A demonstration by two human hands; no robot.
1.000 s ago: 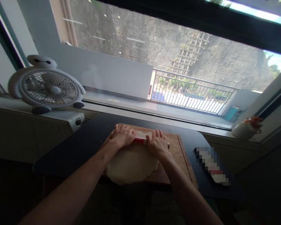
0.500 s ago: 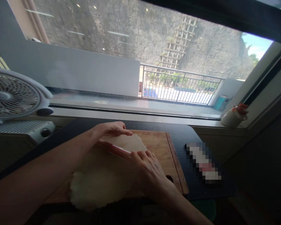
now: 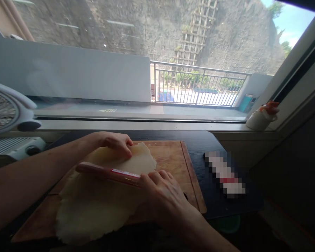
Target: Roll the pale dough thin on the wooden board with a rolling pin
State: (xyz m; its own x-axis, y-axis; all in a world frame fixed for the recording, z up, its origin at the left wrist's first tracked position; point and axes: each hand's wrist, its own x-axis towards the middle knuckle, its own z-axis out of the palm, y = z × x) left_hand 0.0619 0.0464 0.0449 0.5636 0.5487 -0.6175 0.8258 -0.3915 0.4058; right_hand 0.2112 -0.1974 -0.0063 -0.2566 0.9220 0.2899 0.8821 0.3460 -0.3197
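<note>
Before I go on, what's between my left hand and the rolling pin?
Just a strip of dough, between the left hand and the rolling pin; no other object shows there in the head view.

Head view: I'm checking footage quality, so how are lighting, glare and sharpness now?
Head view: daylight brightens the window, while the near side of the dough falls into shadow; head view: pale streaks, probably reflections, cross the glass; head view: pixel blocks mask the item on the dark table; head view: lettering on the rolling pin is illegible.
</note>
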